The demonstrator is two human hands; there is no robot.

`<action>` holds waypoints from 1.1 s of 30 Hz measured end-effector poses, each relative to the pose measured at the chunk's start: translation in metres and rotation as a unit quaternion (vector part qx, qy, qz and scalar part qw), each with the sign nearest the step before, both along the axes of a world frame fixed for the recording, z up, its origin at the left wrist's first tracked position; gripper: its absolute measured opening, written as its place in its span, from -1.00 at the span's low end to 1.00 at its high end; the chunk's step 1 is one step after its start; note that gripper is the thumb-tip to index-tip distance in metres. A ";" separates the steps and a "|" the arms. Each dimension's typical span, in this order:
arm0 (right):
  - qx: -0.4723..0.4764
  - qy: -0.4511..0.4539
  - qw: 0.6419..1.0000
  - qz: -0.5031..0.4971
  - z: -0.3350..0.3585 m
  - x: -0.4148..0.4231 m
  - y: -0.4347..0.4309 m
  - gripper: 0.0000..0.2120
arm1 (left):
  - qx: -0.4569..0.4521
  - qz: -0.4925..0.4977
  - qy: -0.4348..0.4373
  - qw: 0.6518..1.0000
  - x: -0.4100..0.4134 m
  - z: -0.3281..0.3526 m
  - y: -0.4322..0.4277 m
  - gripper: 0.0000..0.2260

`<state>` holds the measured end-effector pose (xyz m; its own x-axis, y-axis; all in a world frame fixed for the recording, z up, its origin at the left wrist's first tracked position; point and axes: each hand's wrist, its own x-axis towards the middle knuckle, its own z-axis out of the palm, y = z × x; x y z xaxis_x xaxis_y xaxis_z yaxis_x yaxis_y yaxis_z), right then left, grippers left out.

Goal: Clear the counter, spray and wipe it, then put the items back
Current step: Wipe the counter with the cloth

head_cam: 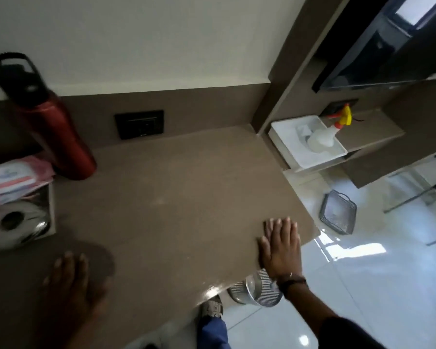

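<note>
Brown counter (176, 187) under a white wall, mostly bare, both hands lying flat on it.

Head view: the right hand (281, 248) rests palm down near the counter's right edge, fingers straight and close together, holding nothing; the left hand (72, 280), blurred, lies flat with fingers slightly apart. A red bottle (51, 122) and a wipes pack (10, 178) stay at the left. The spray bottle (330, 129) sits in a white tray (285, 137) on the side shelf, so spraying and wiping look not yet begun.

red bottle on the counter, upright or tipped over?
Upright. The red bottle stands on its base on the counter, black cap on top; its lean looks like wide-angle distortion.
</note>
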<state>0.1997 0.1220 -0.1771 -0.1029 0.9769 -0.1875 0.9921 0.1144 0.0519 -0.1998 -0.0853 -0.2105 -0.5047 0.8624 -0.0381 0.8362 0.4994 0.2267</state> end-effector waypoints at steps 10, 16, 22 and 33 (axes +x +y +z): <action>-0.061 0.111 0.877 0.463 -0.009 -0.225 -0.167 -0.22 | 0.180 0.153 -0.316 0.919 -0.002 0.041 -0.003 -0.52; -0.059 0.087 0.801 0.589 -0.004 -0.249 -0.195 -0.61 | 0.176 0.210 -0.458 0.846 -0.005 0.066 -0.008 -0.49; -0.082 -0.038 0.845 0.527 0.030 -0.124 -0.091 -0.20 | 0.102 0.208 -0.393 0.890 0.004 0.063 -0.004 -0.58; -0.300 0.662 0.629 -0.277 0.104 0.031 0.036 -0.54 | -0.104 0.017 -0.679 0.727 0.211 0.101 0.179 -0.51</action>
